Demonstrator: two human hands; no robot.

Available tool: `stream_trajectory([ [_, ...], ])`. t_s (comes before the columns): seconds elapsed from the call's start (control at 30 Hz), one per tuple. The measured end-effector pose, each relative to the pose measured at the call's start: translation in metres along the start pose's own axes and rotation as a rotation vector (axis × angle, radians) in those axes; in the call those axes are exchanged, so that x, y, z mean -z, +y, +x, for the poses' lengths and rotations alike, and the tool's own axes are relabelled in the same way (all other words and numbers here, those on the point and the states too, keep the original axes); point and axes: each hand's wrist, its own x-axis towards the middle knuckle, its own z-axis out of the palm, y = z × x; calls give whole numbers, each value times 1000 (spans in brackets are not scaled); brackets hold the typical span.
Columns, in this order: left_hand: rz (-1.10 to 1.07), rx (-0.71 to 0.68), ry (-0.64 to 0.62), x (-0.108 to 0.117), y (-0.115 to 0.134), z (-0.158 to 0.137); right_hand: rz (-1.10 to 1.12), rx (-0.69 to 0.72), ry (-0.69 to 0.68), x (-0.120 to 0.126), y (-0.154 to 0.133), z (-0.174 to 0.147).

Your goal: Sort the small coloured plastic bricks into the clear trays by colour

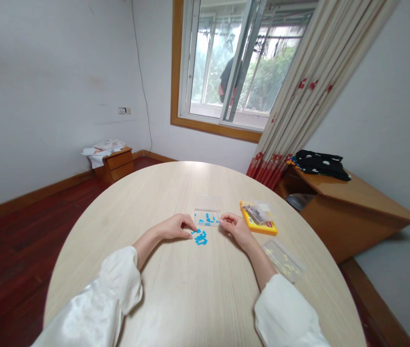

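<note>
A small pile of blue plastic pieces lies on the round table in front of me. My left hand is at the pile's left side, thumb and forefinger apart, their tips close to the nearest pieces. Just behind the pile stands a clear plastic box with its lid folded back. Several blue pieces are scattered inside it. My right hand is at the box's right edge with its fingers curled and closed together. Whatever those fingertips hold, if anything, is too small to make out.
Right of the box lies a yellow box with a clear case on top. Nearer my right forearm is a clear container with pale yellow pieces. The round table has a curved edge. A wooden desk stands at right.
</note>
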Motion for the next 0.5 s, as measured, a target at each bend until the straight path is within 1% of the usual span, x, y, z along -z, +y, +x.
stream_trajectory([
  [0.13, 15, -12, 17, -5, -10, 2, -60, -93, -286, -3, -10, -7],
  [0.2, 15, -14, 34, -7, -13, 3, -85, -117, -393, -5, -12, -8],
  [0.3, 24, 5, 63, -10, -15, 3, -146, -97, -478, -10, -14, -8],
  [0.5, 84, 22, 115, -13, -10, 4, -295, -66, -547, -18, -13, -7],
])
